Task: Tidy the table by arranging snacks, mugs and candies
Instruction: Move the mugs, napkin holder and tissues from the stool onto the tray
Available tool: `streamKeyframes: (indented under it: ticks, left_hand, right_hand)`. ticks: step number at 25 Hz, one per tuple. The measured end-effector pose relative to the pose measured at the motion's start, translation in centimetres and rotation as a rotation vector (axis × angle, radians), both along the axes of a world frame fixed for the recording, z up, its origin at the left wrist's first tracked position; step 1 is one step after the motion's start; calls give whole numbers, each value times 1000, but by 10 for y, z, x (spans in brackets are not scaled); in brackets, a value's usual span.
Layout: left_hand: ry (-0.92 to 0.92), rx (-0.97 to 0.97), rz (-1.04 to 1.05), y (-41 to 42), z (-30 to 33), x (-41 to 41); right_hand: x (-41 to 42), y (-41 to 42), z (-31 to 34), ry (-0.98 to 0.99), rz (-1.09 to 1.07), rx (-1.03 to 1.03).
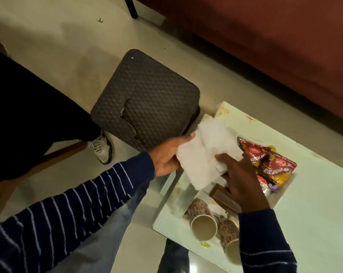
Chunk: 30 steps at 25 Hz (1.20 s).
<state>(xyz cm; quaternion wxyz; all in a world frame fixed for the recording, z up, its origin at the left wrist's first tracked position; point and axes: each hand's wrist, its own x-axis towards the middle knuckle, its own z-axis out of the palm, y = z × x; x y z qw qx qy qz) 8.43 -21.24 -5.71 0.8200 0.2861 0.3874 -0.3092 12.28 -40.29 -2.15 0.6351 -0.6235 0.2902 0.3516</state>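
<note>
My left hand (167, 155) grips a bunch of white paper napkins (204, 150) from the left, above the near left corner of the pale glass table (314, 203). My right hand (243, 182) holds the same napkins from the right, fingers on top. Red and yellow snack packets (273, 164) lie on the table just right of the napkins. A brown chocolate bar (223, 200) lies under my right hand. Two floral mugs stand near the table's front edge: one (202, 219) with its mouth facing me, the other (230, 241) partly hidden by my right sleeve. A small purple candy (274, 188) sits beside the packets.
A dark woven stool (147, 99) stands on the floor left of the table. Another person's dark trousers and white shoe (102, 149) are at the left. A red-brown sofa (265, 46) runs along the back right. A gold candy wrapper (206, 245) lies at the table's front edge.
</note>
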Motion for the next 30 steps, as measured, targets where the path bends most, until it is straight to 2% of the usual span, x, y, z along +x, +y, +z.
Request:
streamKeyframes:
  ticks: [3,5,9,12,17,20,24,30]
  left_hand:
    - [-29,285,-247,-41,19,-6]
    - [-56,270,-323,-72,36,-15]
    - [-34,153,-424,-128,60,-42]
    - [-3,196,-482,-166,66,-65]
    - [84,291,-413,-206,60,-90]
    - [88,346,-412,-218,51,-90]
    - [100,400,-430,-221,38,-83]
    - [7,803,-518,-215,6,-71]
  right_hand:
    - [-24,-50,13,-374,309,-363]
    - [-42,-80,20,-534,396,-502]
    - [-91,-143,31,-707,543,-504]
    - [-119,-183,31,-724,635,-430]
    - [-159,-239,32,-773,804,-415]
    - [-169,-256,23,-846,868,-519]
    - [-170,-249,-1,-948,742,-722]
    - [-155,-226,-40,-942,787,-850]
